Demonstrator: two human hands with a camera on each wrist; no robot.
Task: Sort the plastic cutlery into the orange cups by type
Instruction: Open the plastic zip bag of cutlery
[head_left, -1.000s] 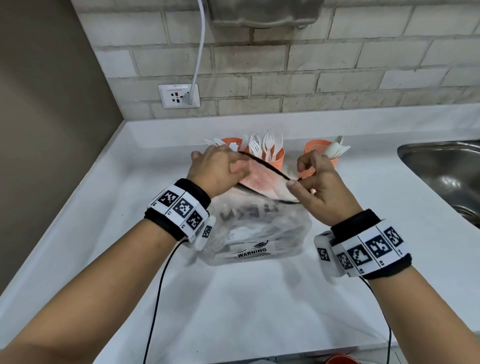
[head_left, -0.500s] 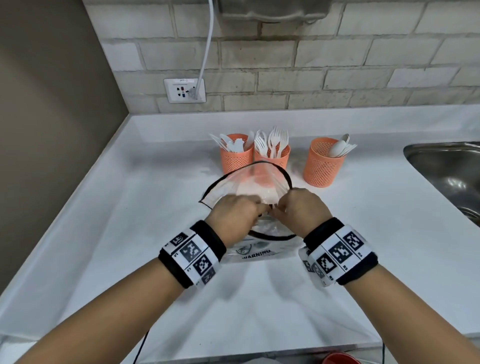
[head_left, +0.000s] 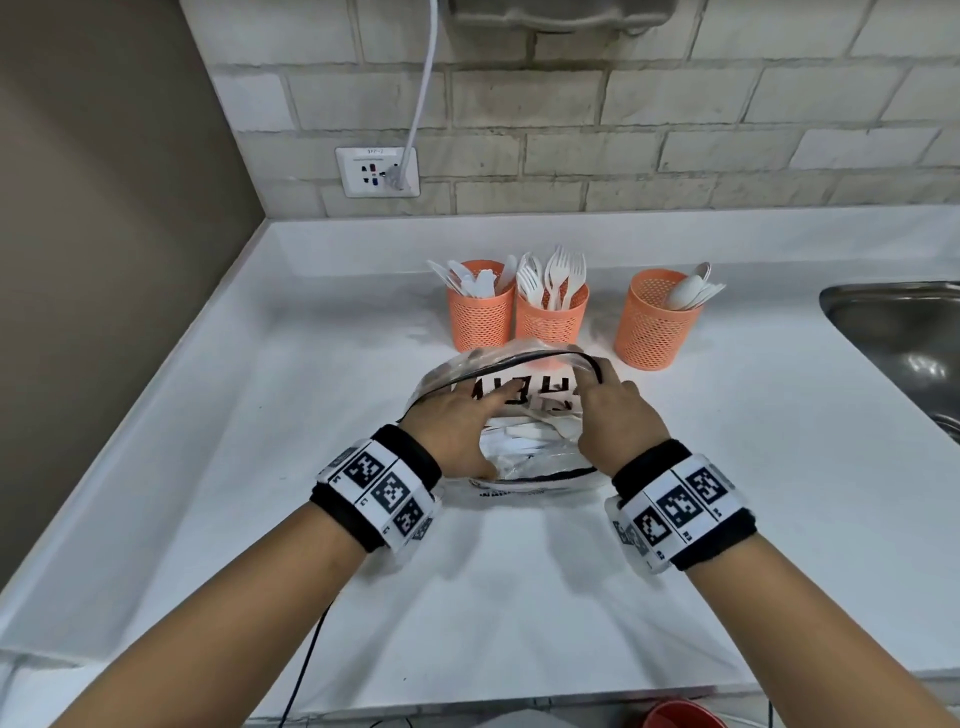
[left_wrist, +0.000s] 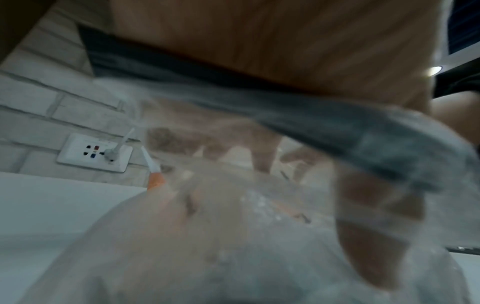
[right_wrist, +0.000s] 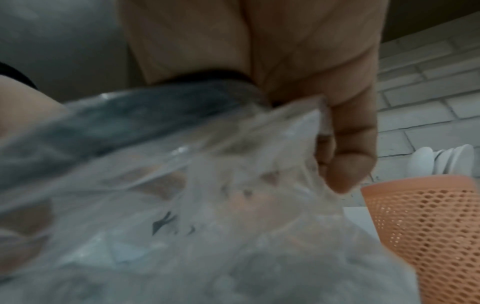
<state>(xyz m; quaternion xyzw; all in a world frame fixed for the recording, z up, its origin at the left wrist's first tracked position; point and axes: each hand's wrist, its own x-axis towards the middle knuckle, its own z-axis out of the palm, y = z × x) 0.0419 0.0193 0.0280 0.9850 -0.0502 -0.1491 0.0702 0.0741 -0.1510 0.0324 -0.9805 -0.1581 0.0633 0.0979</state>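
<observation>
Three orange mesh cups stand at the back of the counter: the knife cup (head_left: 475, 312), the fork cup (head_left: 550, 317) and the spoon cup (head_left: 655, 327) (right_wrist: 428, 226). In front of them a clear plastic bag (head_left: 540, 470) (left_wrist: 259, 257) (right_wrist: 182, 226) with a black rim lies flat, with white cutlery (head_left: 530, 431) inside. My left hand (head_left: 475, 410) reaches into the bag's mouth with its fingers (left_wrist: 262, 156) spread and showing through the plastic. On the bag's right side my right hand (head_left: 608, 400) pinches the rim, its thumb (right_wrist: 348, 144) pressed on the plastic.
A steel sink (head_left: 904, 332) is sunk into the white counter (head_left: 234, 493) at the right. A wall outlet (head_left: 376, 171) with a white cable sits on the brick wall behind. A brown wall bounds the left. A red object (head_left: 680, 714) shows below the counter's front edge.
The bag, held up by its rim a second ago, now lies flat on the counter. My left hand has let go of the rim and slid inside; the right still holds the rim.
</observation>
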